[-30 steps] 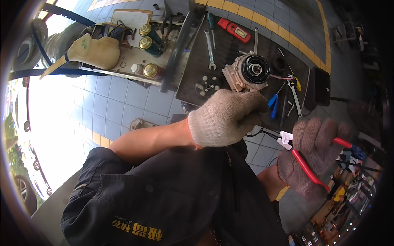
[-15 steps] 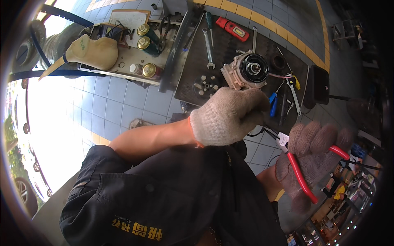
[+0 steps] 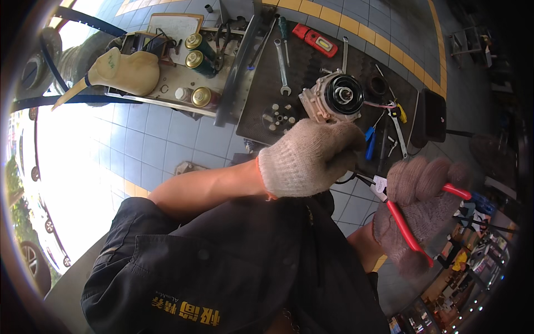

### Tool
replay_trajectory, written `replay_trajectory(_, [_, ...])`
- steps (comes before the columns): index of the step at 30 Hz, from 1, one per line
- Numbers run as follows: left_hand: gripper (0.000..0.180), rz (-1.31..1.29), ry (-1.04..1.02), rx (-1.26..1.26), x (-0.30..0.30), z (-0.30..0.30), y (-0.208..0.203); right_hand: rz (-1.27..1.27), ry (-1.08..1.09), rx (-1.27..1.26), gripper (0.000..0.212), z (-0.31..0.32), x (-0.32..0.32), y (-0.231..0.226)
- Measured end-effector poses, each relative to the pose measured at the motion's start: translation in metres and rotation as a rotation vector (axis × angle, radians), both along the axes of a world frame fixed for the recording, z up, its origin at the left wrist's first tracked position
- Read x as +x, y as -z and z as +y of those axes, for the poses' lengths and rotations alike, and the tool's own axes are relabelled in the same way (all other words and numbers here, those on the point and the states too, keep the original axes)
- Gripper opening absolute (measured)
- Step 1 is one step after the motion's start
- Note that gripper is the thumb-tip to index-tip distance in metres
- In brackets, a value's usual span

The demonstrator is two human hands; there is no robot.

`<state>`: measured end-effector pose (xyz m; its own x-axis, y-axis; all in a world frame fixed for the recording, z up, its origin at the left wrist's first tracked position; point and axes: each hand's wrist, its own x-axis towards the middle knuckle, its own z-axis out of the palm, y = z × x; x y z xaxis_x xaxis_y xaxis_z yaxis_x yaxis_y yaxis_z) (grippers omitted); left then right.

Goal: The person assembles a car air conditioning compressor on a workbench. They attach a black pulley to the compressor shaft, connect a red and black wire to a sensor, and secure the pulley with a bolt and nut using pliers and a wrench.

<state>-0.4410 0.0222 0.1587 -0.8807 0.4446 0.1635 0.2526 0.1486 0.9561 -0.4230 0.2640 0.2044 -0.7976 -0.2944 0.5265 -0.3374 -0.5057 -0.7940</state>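
My right hand (image 3: 420,189), in a knitted work glove, is closed around pliers with red handles (image 3: 401,225). Their handles are spread apart, and the jaws point toward my left hand. My left hand (image 3: 312,158), in a pale knitted glove, is curled shut at the near side of a compressor-like metal part (image 3: 317,99) with a black pulley (image 3: 344,94) facing up. The left fingertips are turned away, so whatever they hold is hidden. Left of the compressor lies a round dark plate with several metal studs (image 3: 278,118).
The dark mat (image 3: 256,83) carries a combination wrench (image 3: 282,67), a red work light (image 3: 315,40), a blue-handled screwdriver (image 3: 370,143), an adjustable wrench (image 3: 398,131) and a black ring (image 3: 377,85). On a side tray stand spray cans (image 3: 201,63) and a cream funnel-like jug (image 3: 128,72).
My right hand has shifted slightly left and upward with the pliers. My left hand has barely moved, and the compressor sits a touch further left.
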Motion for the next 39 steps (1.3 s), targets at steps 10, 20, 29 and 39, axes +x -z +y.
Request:
replay_trajectory(10, [0.042, -0.325, -0.173, 0.100, -0.016, -0.007, 0.026, -0.132, 0.395, -0.019, 0.124, -0.008, -0.046, 0.019])
replay_trajectory(20, [0.083, 0.200, -0.544, -0.157, -0.055, 0.022, 0.123, -0.228, 0.426, 0.237, 0.120, 0.004, -0.124, 0.095])
replay_trajectory(29, [0.082, 0.071, -0.556, -0.141, -0.072, 0.048, 0.135, -0.167, 0.398, 0.182, 0.111, -0.006, -0.135, 0.119])
replay_trajectory(39, [0.075, 0.149, -0.677, -0.122, -0.071, 0.071, 0.152, -0.091, 0.364, 0.426, 0.111, -0.014, -0.143, 0.120])
